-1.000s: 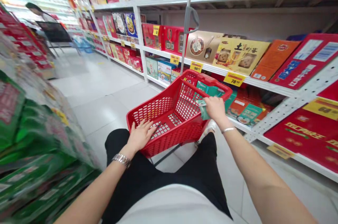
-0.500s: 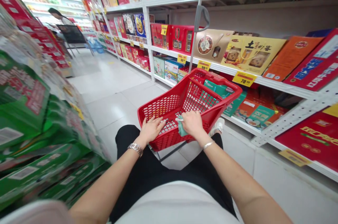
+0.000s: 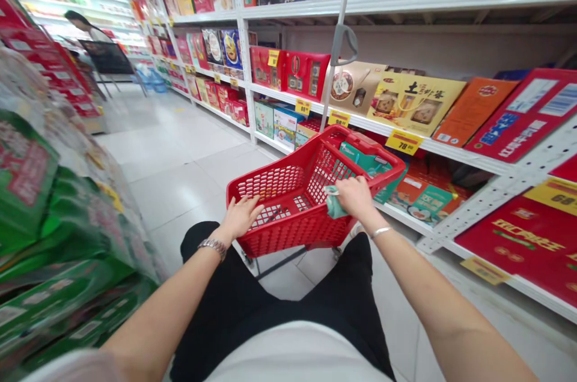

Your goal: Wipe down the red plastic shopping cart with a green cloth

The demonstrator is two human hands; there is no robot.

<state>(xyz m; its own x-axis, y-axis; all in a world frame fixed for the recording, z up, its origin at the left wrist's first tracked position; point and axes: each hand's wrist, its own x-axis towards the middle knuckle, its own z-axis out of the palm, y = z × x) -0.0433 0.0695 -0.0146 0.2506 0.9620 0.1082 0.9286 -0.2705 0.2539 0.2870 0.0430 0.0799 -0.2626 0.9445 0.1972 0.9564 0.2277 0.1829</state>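
Observation:
A red plastic shopping cart [image 3: 274, 241] stands in front of my knees, its lattice basket tilted toward the shelves on the right. My left hand [image 3: 240, 217] lies on the near left part of the rim, fingers stretched out and holding nothing. Bunched in my right hand [image 3: 356, 196] is a pale green cloth [image 3: 336, 206], pressed against the near rim further right. The fingers of that hand are closed, and part of the cloth hides beneath them. A grey pole with a loop grip [image 3: 345, 45] rises behind the basket.
White shelves [image 3: 288, 9] with boxed gifts and yellow price tags run along the right. Stacked green packages [image 3: 31, 220] line the left side. Pale floor tiles [image 3: 157, 154] stretch down the aisle. Further off, a person [image 3: 83, 24] sits by a black chair [image 3: 108, 57].
My right hand has slid along the cart's rim to the right and away from me, carrying the cloth. My left hand stays on the rim. The whole view has shifted slightly.

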